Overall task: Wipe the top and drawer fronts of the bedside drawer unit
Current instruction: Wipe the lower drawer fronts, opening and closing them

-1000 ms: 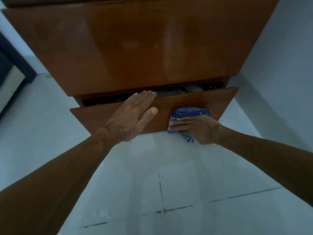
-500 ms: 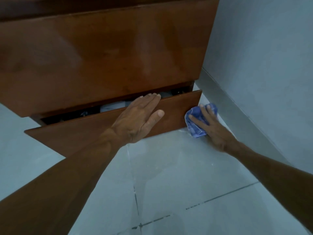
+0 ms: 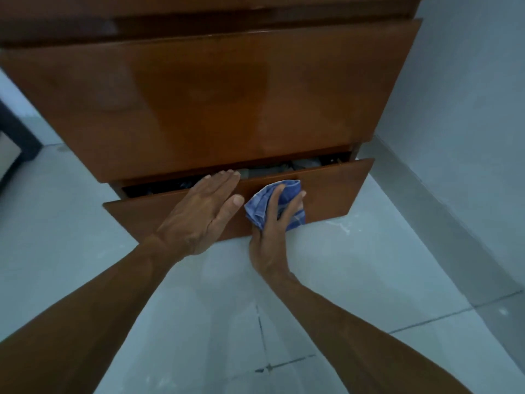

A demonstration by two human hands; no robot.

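A bunched blue cloth (image 3: 279, 204) is gripped by the right hand (image 3: 270, 243), fingers curled over it, and pressed on the lower drawer front (image 3: 335, 191), which is pulled partly out. The left hand (image 3: 199, 214) is laid flat on the same front, fingers straight and together, nothing held. One cloth, two hands and two drawer fronts are counted, with both forearms stretched toward 12 o'clock and the cloth just at 3 o'clock of the left thumb.
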